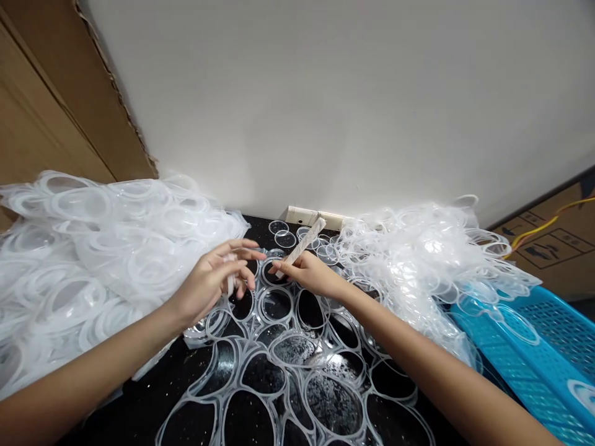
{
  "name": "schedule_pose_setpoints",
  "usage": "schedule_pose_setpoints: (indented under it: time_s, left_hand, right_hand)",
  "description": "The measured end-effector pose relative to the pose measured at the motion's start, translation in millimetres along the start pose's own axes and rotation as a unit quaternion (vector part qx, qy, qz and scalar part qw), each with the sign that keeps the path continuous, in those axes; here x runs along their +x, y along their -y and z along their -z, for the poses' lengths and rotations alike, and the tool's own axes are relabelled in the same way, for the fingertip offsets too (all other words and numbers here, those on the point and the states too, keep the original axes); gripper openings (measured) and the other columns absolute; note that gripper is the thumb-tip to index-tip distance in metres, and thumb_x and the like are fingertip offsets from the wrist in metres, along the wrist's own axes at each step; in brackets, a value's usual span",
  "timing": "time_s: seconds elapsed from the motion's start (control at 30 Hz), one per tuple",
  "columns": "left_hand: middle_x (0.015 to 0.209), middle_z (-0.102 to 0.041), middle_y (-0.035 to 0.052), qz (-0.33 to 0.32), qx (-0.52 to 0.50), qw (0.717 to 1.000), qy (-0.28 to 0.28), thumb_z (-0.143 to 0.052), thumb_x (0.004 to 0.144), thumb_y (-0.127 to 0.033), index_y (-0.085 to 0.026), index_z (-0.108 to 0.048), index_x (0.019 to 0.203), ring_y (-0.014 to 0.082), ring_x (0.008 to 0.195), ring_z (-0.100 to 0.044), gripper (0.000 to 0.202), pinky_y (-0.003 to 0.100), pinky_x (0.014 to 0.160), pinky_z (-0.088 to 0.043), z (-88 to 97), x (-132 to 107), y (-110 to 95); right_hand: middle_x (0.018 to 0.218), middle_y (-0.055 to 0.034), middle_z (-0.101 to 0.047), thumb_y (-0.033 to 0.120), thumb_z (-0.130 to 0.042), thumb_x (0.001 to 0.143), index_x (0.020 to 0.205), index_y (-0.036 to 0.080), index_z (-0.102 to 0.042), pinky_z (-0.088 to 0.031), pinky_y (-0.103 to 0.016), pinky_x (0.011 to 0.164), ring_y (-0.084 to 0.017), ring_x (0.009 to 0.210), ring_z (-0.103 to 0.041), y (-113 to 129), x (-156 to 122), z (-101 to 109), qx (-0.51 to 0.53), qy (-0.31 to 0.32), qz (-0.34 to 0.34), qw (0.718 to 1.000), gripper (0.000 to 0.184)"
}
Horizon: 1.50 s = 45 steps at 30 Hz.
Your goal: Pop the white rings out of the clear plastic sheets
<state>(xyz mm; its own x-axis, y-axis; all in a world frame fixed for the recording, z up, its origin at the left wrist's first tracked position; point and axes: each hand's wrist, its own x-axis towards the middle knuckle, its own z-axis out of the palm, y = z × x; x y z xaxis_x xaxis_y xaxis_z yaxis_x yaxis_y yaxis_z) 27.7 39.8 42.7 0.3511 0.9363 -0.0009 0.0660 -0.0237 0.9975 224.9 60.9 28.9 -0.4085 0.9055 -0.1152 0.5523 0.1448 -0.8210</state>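
Note:
My right hand [302, 272] pinches a flat, whitish strip [304, 241] near its lower end, the strip slanting up to the right; its material is unclear. Left of it, my left hand [218, 272] is raised with loosely bent, spread fingers. A small white band [230, 284] shows under its thumb, and I cannot tell whether it lies on the hand or behind it. Below both hands, clear plastic sheeting with white-edged round outlines [274, 303] covers much of the black speckled surface [181, 371]. Loose clear rings [285, 238] lie beyond the fingers.
Clear plastic pieces with round outlines [93, 266] are heaped at left, and a tangled pile of clear rings [418, 254] at right. A blue basket [506, 359] stands right, beside a cardboard box [558, 241] and yellow cable [534, 230]. A socket strip [302, 215] sits against the wall.

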Motion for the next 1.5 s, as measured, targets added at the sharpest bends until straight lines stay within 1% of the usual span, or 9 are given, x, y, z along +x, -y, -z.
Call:
schedule_pose_setpoints:
  time_s: [0.07,0.23,0.3,0.4,0.53,1.03,1.13,1.33,1.5]
  left_hand:
    - [0.106,-0.063,0.0074,-0.079,0.242,0.965,0.067,-0.039,0.081,-0.020,-0.020,-0.058,0.105,0.0108,0.059,-0.057,0.030,0.023,0.048,-0.043,-1.3,-4.4,9.2]
    - [0.117,-0.059,0.0097,-0.217,0.653,0.717,0.107,-0.039,0.080,-0.013,-0.018,-0.054,0.116,0.0188,0.079,-0.063,0.040,0.028,0.060,-0.049,-11.8,-15.4,29.8]
    - [0.118,-0.058,0.0110,-0.209,0.705,0.669,0.109,-0.039,0.081,-0.013,-0.017,-0.053,0.118,0.0196,0.084,-0.063,0.040,0.028,0.061,-0.050,-15.5,-16.5,31.9]
    - [0.121,-0.056,0.0121,-0.199,0.733,0.639,0.120,-0.040,0.080,-0.012,-0.015,-0.049,0.122,0.0205,0.088,-0.062,0.043,0.029,0.063,-0.051,-18.6,-16.3,31.5]
    - [0.117,-0.058,0.0143,-0.176,0.750,0.624,0.133,-0.042,0.075,-0.003,-0.012,-0.037,0.130,0.0212,0.086,-0.063,0.056,0.027,0.056,-0.051,-20.8,-17.2,32.5]
    - [0.125,-0.051,0.0164,-0.149,0.720,0.663,0.138,-0.035,0.078,-0.003,-0.014,-0.043,0.127,0.0273,0.091,-0.061,0.051,0.037,0.062,-0.054,-20.5,-19.9,30.8]
    - [0.126,-0.050,0.0154,-0.134,0.724,0.662,0.138,-0.036,0.078,-0.002,-0.017,-0.040,0.129,0.0261,0.087,-0.063,0.054,0.035,0.059,-0.054,-21.0,-20.0,28.5]
    - [0.123,-0.052,0.0167,-0.125,0.713,0.674,0.150,-0.035,0.077,-0.001,-0.012,-0.048,0.122,0.0258,0.095,-0.060,0.048,0.035,0.065,-0.054,-21.6,-19.1,23.4]
    - [0.127,-0.050,0.0159,-0.126,0.710,0.678,0.143,-0.036,0.072,0.004,-0.016,-0.039,0.129,0.0266,0.096,-0.060,0.060,0.035,0.064,-0.054,-19.8,-19.9,26.8]
  right_hand:
    - [0.080,-0.0084,-0.068,0.032,-0.046,0.086,0.085,0.012,-0.068,-0.047,-0.026,0.064,-0.015,0.071,-0.060,-2.1,0.1,-3.9,-0.026,-0.001,-0.010,1.000,0.029]
    - [0.080,-0.0071,-0.068,0.028,-0.047,0.086,0.083,0.014,-0.068,-0.045,-0.026,0.065,-0.016,0.074,-0.061,0.4,-2.7,-8.8,-0.065,-0.029,0.009,0.997,0.024]
    - [0.077,-0.0066,-0.067,0.026,-0.048,0.085,0.078,0.014,-0.067,-0.044,-0.027,0.064,-0.016,0.070,-0.061,2.0,-5.3,-12.2,-0.103,-0.047,0.029,0.993,0.024]
    - [0.073,-0.0064,-0.065,0.021,-0.045,0.086,0.073,0.014,-0.064,-0.043,-0.027,0.064,-0.015,0.067,-0.058,3.8,-10.5,-20.3,-0.167,-0.064,0.092,0.980,0.024]
    - [0.076,-0.0080,-0.063,0.018,-0.039,0.089,0.078,0.012,-0.062,-0.042,-0.027,0.068,-0.015,0.072,-0.056,3.1,-16.3,-29.8,-0.188,-0.068,0.149,0.969,0.026]
    - [0.070,-0.0044,-0.065,0.026,-0.043,0.087,0.076,0.016,-0.064,-0.045,-0.028,0.067,-0.017,0.072,-0.060,-1.1,-14.0,-26.8,-0.090,-0.104,0.060,0.989,0.026]
    - [0.073,-0.0061,-0.065,0.022,-0.039,0.089,0.077,0.015,-0.063,-0.046,-0.029,0.069,-0.016,0.071,-0.059,-0.8,-16.7,-31.4,-0.169,-0.098,0.121,0.973,0.028]
    - [0.093,-0.0185,-0.063,0.011,-0.041,0.086,0.108,0.002,-0.056,-0.048,-0.039,0.078,-0.024,0.088,-0.056,-3.3,-21.6,-47.2,-0.392,-0.090,0.230,0.886,0.027]
    - [0.097,-0.0167,-0.062,0.007,-0.045,0.084,0.112,0.004,-0.055,-0.050,-0.038,0.080,-0.022,0.089,-0.058,-14.8,-6.6,-22.0,-0.392,-0.133,0.181,0.892,0.031]
